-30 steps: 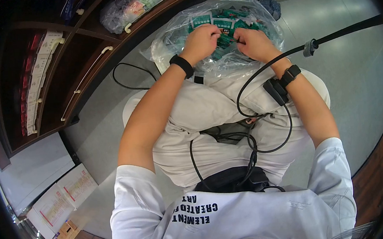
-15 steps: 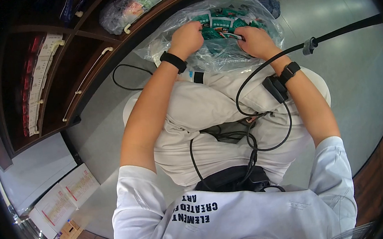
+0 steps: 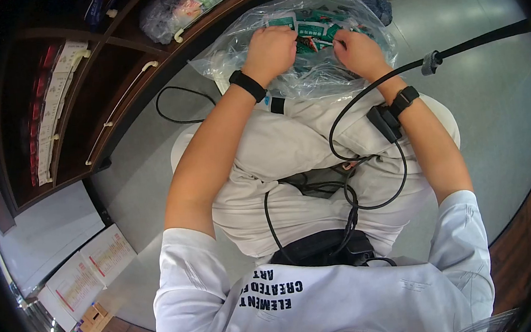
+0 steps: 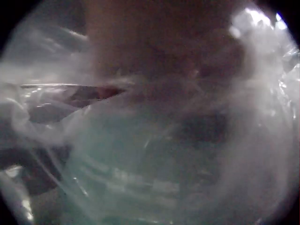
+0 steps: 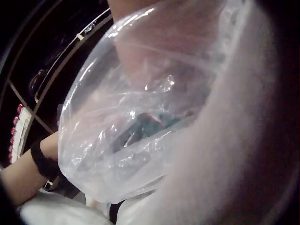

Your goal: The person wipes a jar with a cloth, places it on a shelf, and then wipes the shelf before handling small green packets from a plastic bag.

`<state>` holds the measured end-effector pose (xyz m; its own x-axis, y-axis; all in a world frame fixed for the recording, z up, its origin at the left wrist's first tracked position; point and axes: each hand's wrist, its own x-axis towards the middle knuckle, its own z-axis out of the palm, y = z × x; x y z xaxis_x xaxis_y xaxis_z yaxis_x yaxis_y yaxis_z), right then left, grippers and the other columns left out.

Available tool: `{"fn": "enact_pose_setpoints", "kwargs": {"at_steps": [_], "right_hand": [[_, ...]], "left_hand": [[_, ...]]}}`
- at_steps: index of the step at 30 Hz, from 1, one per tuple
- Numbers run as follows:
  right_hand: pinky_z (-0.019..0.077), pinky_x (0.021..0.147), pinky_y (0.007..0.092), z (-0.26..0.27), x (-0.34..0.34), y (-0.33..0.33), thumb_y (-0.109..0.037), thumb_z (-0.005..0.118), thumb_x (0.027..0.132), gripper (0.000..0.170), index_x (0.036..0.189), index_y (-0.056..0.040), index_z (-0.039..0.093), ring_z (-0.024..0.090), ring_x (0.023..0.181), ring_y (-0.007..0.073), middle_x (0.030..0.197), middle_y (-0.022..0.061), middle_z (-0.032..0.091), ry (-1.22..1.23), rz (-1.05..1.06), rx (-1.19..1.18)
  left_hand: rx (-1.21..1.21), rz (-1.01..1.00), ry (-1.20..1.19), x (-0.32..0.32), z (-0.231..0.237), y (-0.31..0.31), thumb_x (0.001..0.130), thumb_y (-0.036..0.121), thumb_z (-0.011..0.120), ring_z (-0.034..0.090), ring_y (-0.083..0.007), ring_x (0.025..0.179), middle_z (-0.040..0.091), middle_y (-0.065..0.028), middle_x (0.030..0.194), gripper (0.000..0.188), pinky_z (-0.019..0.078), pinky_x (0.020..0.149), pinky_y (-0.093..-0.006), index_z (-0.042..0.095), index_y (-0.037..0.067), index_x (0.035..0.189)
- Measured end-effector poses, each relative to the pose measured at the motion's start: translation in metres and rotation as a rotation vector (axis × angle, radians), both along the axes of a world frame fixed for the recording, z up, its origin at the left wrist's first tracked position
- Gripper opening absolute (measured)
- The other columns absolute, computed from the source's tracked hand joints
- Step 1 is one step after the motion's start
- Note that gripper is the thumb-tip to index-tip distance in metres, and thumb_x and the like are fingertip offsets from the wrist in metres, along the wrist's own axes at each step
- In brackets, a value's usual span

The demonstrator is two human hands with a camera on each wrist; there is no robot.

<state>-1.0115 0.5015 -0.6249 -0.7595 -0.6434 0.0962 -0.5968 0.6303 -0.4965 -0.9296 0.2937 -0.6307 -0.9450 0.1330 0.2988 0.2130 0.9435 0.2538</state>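
A clear plastic bag [image 3: 333, 79] filled with green packets [image 3: 311, 29] lies beyond my knees in the head view. My left hand [image 3: 272, 52] is over its left side, fingers curled and pinching a green packet with a reddish patch [image 3: 307, 43]. On the right, my right hand [image 3: 359, 52] has its fingers bent near the packets; whether it pinches one I cannot tell. Through the film, the right wrist view shows a green packet [image 5: 150, 124] close to the left hand. The left wrist view is blurred by plastic, with a green packet [image 4: 126, 178] behind it.
Dark wooden shelves [image 3: 125, 52] with red-and-white boxes [image 3: 55, 114] stand at the left. A black cable [image 3: 456, 51] runs over the right forearm, and more cables [image 3: 323, 189] lie in the lap. A dark crumpled item [image 3: 374, 4] lies behind the bag.
The hands were together at the packets, then the left drew away leftward while the right held a packet. Now the left hand is back nearer the middle, and the right-hand packet no longer shows.
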Motion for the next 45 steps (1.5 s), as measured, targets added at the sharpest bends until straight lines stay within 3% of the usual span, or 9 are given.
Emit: {"fn": "enact_pose_setpoints", "kwargs": {"at_steps": [4,8,10,14,16,25,35,42,45], "right_hand": [[0.0488,0.071,0.0455,0.006,0.003,0.001,-0.021,0.056,0.081,0.018,0.086,-0.0069,0.066,0.062,0.078,0.0382,0.078,0.0179,0.064,-0.048,0.024,0.14],[0.0489,0.071,0.0455,0.006,0.001,0.003,-0.022,0.057,0.081,0.018,0.088,-0.0077,0.066,0.062,0.079,0.0371,0.08,0.0171,0.065,-0.082,0.065,0.152],[0.049,0.071,0.0448,0.007,0.0,0.004,-0.022,0.058,0.08,0.019,0.089,-0.0071,0.066,0.062,0.081,0.0365,0.084,0.0165,0.065,-0.149,0.073,0.196],[0.0492,0.07,0.0426,-0.007,-0.005,0.006,-0.022,0.061,0.079,0.018,0.087,-0.0057,0.065,0.063,0.079,0.0357,0.083,0.016,0.066,-0.096,0.064,0.12],[0.0489,0.067,0.038,-0.009,-0.008,0.006,-0.018,0.065,0.079,0.016,0.085,-0.0035,0.063,0.064,0.074,0.0316,0.079,0.0144,0.066,-0.116,-0.01,-0.099],[0.0464,0.063,0.0305,-0.005,-0.01,0.004,-0.013,0.065,0.081,0.013,0.085,-0.0007,0.063,0.06,0.067,0.0188,0.074,0.0099,0.065,-0.207,-0.014,-0.082],[0.0455,0.062,0.03,-0.008,-0.008,0.006,-0.012,0.061,0.082,0.014,0.087,0.0007,0.064,0.057,0.064,0.0164,0.073,0.0105,0.064,-0.207,0.011,-0.124],[0.0466,0.063,0.0327,-0.007,-0.009,0.006,-0.013,0.059,0.08,0.015,0.087,0.0005,0.063,0.06,0.065,0.0226,0.073,0.0127,0.063,-0.185,0.061,-0.113],[0.0469,0.064,0.0336,-0.008,-0.007,0.006,-0.013,0.059,0.079,0.015,0.086,0.0004,0.062,0.06,0.066,0.0243,0.074,0.0133,0.064,-0.187,0.058,-0.107]], "left_hand": [[-0.171,0.136,-0.24,0.0,0.008,0.003,0.078,0.019,0.062,0.061,-0.027,0.1,0.066,-0.0077,0.104,0.021,0.0447,0.088,-0.0436,0.068,0.009,0.096],[-0.349,0.108,-0.181,0.008,0.008,0.016,0.08,0.019,0.062,0.056,-0.0259,0.113,0.061,-0.0085,0.12,0.03,0.0399,0.097,-0.0427,0.065,0.009,0.108],[-0.283,-0.149,0.027,0.011,-0.001,0.021,0.084,0.017,0.059,0.045,-0.0257,0.126,0.051,-0.0089,0.135,0.04,0.0324,0.105,-0.0435,0.057,0.009,0.123],[-0.09,-0.26,-0.09,0.008,-0.014,0.027,0.085,0.016,0.057,0.044,-0.0285,0.127,0.048,-0.009,0.138,0.045,0.0308,0.106,-0.0461,0.052,0.009,0.13],[-0.099,-0.248,-0.109,0.008,-0.02,0.025,0.087,0.017,0.056,0.042,-0.0287,0.129,0.046,-0.0086,0.14,0.046,0.0307,0.106,-0.0475,0.05,0.011,0.132],[-0.103,-0.203,-0.398,0.013,-0.012,0.027,0.092,0.02,0.05,0.03,-0.0265,0.138,0.034,-0.0046,0.149,0.045,0.0297,0.103,-0.0594,0.046,0.02,0.137],[-0.069,-0.182,-0.54,0.014,-0.007,0.031,0.092,0.019,0.049,0.029,-0.0251,0.139,0.032,-0.0031,0.151,0.043,0.0343,0.099,-0.058,0.048,0.02,0.135],[-0.042,-0.168,-0.47,0.013,-0.014,0.028,0.09,0.02,0.052,0.031,-0.0252,0.138,0.037,-0.0033,0.147,0.042,0.0332,0.1,-0.0604,0.051,0.018,0.132],[0.012,-0.165,-0.451,0.014,-0.013,0.025,0.088,0.02,0.056,0.037,-0.0272,0.134,0.042,-0.0075,0.143,0.041,0.0348,0.102,-0.0547,0.054,0.013,0.128]]}}
